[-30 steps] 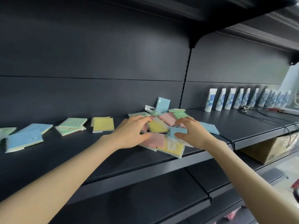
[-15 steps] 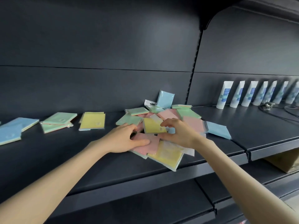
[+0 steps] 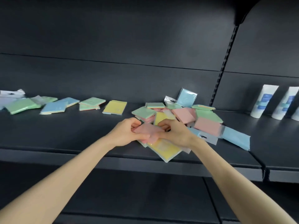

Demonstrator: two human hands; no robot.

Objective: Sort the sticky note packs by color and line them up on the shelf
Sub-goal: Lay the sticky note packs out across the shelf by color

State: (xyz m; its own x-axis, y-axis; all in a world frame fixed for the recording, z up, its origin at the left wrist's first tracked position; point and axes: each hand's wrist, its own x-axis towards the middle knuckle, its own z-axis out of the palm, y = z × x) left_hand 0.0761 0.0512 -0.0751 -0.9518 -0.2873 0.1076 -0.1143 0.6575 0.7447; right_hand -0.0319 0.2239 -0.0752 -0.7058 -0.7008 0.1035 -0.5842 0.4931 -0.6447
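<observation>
A loose heap of sticky note packs (image 3: 186, 117) in pink, green, yellow and blue lies on the dark shelf (image 3: 80, 136). My left hand (image 3: 125, 134) and my right hand (image 3: 175, 132) meet at the heap's front, both gripping one pink pack (image 3: 148, 129) by its edges. Under it a yellow pack (image 3: 165, 149) juts over the shelf's front edge. To the left lie a yellow pack (image 3: 115, 107), stacked green packs (image 3: 91, 103), blue packs (image 3: 55, 107) and a green pack (image 3: 21, 105).
White tubes (image 3: 263, 101) stand in a row on the shelf section to the right, beyond the upright slotted post (image 3: 224, 65). A blue pack (image 3: 236, 139) lies at the heap's right end. A lower shelf (image 3: 129, 191) runs beneath my forearms.
Both hands drew together at the heap's front and took hold of the pink pack, lifting it slightly. The view has swung left, showing more packs at the far left.
</observation>
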